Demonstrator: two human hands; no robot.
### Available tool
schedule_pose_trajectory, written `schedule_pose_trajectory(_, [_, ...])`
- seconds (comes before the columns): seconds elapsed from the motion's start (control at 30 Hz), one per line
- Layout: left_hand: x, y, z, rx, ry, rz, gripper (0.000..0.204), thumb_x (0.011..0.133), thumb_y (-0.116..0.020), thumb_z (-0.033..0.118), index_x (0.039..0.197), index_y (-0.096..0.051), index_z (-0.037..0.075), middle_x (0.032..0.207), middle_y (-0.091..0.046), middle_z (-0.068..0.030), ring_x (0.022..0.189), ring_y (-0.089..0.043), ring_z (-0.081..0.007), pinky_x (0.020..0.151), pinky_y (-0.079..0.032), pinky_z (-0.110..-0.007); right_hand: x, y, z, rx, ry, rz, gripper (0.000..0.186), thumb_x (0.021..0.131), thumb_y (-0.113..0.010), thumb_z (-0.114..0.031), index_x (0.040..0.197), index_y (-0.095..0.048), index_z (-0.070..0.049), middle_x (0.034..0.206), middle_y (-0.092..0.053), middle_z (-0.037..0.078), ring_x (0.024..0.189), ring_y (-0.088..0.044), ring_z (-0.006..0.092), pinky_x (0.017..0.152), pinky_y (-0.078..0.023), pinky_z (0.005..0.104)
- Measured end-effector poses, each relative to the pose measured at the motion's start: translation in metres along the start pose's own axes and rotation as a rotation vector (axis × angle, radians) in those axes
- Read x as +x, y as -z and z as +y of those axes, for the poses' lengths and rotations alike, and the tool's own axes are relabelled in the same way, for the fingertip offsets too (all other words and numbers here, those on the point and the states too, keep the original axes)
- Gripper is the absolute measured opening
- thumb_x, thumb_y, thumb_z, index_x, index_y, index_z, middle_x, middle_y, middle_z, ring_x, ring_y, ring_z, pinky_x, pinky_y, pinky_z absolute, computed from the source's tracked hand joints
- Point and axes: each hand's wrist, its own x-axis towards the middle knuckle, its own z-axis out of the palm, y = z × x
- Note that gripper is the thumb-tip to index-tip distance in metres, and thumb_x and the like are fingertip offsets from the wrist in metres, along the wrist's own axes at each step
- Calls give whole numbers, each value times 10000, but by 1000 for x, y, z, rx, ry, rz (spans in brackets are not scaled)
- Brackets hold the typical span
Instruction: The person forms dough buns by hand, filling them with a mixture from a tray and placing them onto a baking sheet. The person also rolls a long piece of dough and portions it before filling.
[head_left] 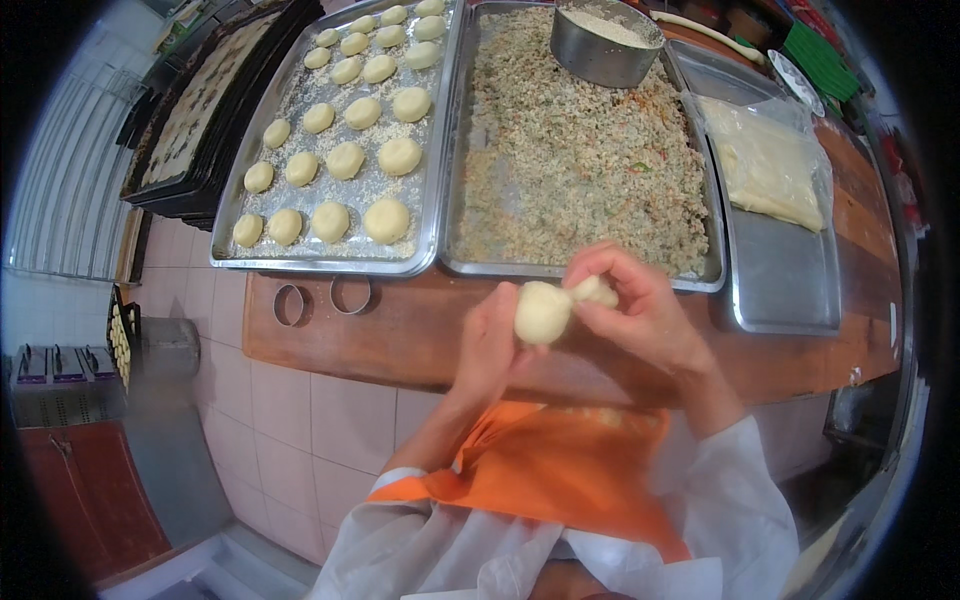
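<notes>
Above the table's front edge, a smooth, pale dough ball (543, 312) rests in my left hand (489, 340), whose fingers curl round its left side and underside. My right hand (637, 308) pinches a twisted tail of dough (595, 291) that sticks out from the ball's right side; the tail still joins the ball by a narrow neck. Just beyond my hands lies a metal tray (715, 262) spread with a crumbly filling (590, 170) flecked with green and red. On the left, another metal tray (425, 235) carries rows of round, flattened dough pieces (345, 160) on scattered pale grains.
A round metal pan (603, 62) of pale grains stands on the filling's far side. To the right, a tray (785, 290) bears a plastic-wrapped dough slab (765, 165). Two metal rings (289, 305) lie on the wooden table (420, 330). Stacked dark trays (190, 130) stand far left.
</notes>
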Motion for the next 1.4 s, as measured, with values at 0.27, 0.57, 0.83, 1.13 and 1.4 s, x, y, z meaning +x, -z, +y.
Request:
schedule_pose_trajectory(0.27, [-7, -34, 9, -203, -259, 165, 332, 942, -406, 217, 1177, -430, -17, 919, -598, -76, 669, -590, -123, 488, -455, -212, 2, -4, 14, 73, -23, 131, 166, 820, -577, -49, 980, -537, -40, 974, -518, 52, 915, -506, 119, 796, -420, 249])
schedule_pose_trajectory(0.57, [3, -10, -8, -50, -299, 235, 246, 909, -478, 129, 1120, -483, 4, 939, -595, -62, 721, -567, -91, 491, -456, -207, -2, -8, 0, -53, -9, 30, 200, 791, -598, -36, 981, -536, -27, 993, -538, 75, 921, -531, 172, 795, -433, 274])
schedule_pose_trajectory(0.83, [1, -8, -5, -14, -203, 160, 346, 883, -540, 126, 1193, -474, -11, 1060, -576, -65, 837, -568, -92, 621, -491, -206, -3, -11, -6, -540, 378, 77, 217, 687, -638, 80, 864, -569, -26, 885, -596, 117, 798, -587, 256, 680, -481, 316])
schedule_pose_trajectory(1.13, [-2, -8, -13, 84, -323, 81, 448, 825, -604, 51, 1240, -454, -23, 1080, -570, -50, 958, -532, -94, 832, -440, -232, -5, -26, -8, -579, 384, 123, 189, 681, -665, 62, 804, -550, -25, 822, -604, 99, 758, -592, 264, 661, -481, 328])
schedule_pose_trajectory(1.4, [7, 1, -19, 199, -294, 185, 473, 789, -637, 71, 1221, -466, -18, 1091, -578, -82, 987, -538, -113, 822, -454, -242, -14, -32, -8, -124, 446, 393, 189, 763, -607, 42, 911, -523, -40, 878, -609, 91, 759, -591, 197, 650, -483, 301])
